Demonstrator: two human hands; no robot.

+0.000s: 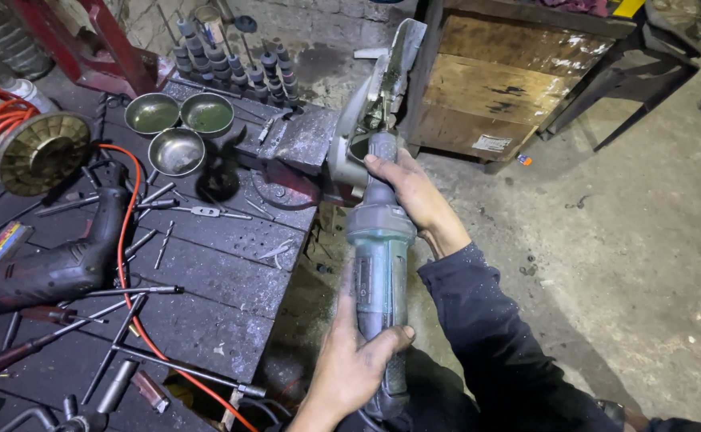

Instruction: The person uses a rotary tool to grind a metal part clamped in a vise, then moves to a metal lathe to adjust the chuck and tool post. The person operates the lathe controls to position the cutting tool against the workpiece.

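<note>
I see both hands clenched on an angle grinder (376, 240) held just off the desk's (230, 272) right edge: the left hand (354, 364) grips the rear of its grey-green body, and the right hand (414, 196) wraps the neck just behind the guard. On the desk lie three steel bowls (178, 128), a dark power drill (54, 268), an orange cable (130, 240) and scattered rods.

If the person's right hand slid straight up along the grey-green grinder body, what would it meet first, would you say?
The right hand grips the grey-green angle grinder near its head, so it would probably meet the pale metal disc guard first; depth is unclear.
</note>
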